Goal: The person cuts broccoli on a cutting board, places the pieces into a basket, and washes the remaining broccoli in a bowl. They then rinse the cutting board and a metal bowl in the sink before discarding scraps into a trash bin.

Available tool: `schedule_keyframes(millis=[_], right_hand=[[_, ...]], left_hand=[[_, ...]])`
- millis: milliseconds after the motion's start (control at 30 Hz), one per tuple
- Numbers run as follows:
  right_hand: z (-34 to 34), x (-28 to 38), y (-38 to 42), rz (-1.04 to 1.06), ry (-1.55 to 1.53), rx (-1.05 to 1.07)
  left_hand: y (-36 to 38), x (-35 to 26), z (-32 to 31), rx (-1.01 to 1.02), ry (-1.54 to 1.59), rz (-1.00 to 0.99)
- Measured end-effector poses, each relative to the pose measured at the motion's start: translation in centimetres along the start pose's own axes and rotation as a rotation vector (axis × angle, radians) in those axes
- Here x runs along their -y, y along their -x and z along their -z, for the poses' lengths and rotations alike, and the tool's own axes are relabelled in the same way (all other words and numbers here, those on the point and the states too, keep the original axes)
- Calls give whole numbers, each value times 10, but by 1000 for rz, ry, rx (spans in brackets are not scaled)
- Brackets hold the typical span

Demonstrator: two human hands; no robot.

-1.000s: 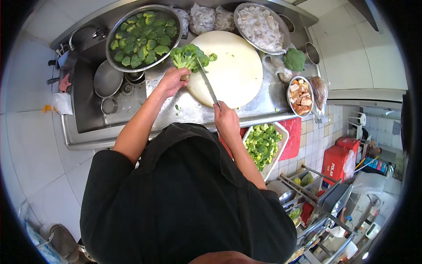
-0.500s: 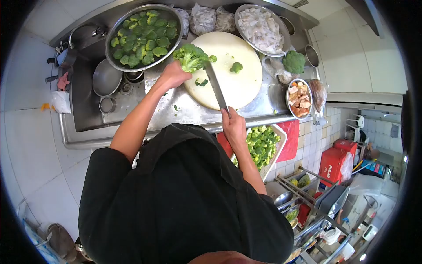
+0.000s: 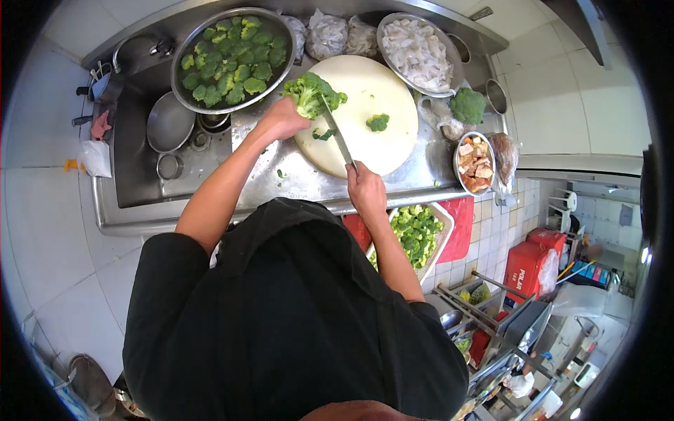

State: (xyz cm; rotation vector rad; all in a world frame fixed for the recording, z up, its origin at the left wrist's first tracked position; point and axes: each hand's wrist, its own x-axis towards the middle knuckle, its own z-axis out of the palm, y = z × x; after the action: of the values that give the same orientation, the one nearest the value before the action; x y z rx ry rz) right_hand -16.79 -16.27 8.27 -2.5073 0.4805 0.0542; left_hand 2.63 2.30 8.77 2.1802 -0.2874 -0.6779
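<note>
My left hand (image 3: 286, 119) is closed round the stem end of a broccoli head (image 3: 306, 92) at the left edge of a round white cutting board (image 3: 382, 147). In my right hand (image 3: 366, 186) is the handle of a knife (image 3: 338, 137), its blade pointing away from me and its tip against the broccoli's florets. A loose floret (image 3: 378, 123) lies on the board, right of the blade. Small green scraps (image 3: 323, 134) sit near my left hand. My fingers hide most of the stem.
A bowl of cut broccoli (image 3: 188, 98) stands back left, by the sink (image 3: 130, 189). Behind the board are plastic bags (image 3: 327, 34) and a bowl of pale strips (image 3: 449, 91). To the right are a whole broccoli (image 3: 468, 106) and a bowl of chunks (image 3: 462, 181). Below the counter, a basket (image 3: 444, 238) holds florets.
The knife and my right hand have shifted slightly left, bringing the blade further over the broccoli head. The broccoli has turned a little in my left hand.
</note>
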Motion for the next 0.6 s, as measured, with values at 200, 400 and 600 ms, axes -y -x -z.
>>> schedule_keyframes(millis=[200, 400, 600], right_hand=[[-2, -29, 14, -66, -154, 23], [21, -3, 32, -68, -135, -31], [23, 16, 18, 63, -53, -74]], left_hand=[[10, -17, -1, -133, -523, 0], [5, -10, -7, -193, -618, -139], [5, -8, -12, -188, -646, -178]])
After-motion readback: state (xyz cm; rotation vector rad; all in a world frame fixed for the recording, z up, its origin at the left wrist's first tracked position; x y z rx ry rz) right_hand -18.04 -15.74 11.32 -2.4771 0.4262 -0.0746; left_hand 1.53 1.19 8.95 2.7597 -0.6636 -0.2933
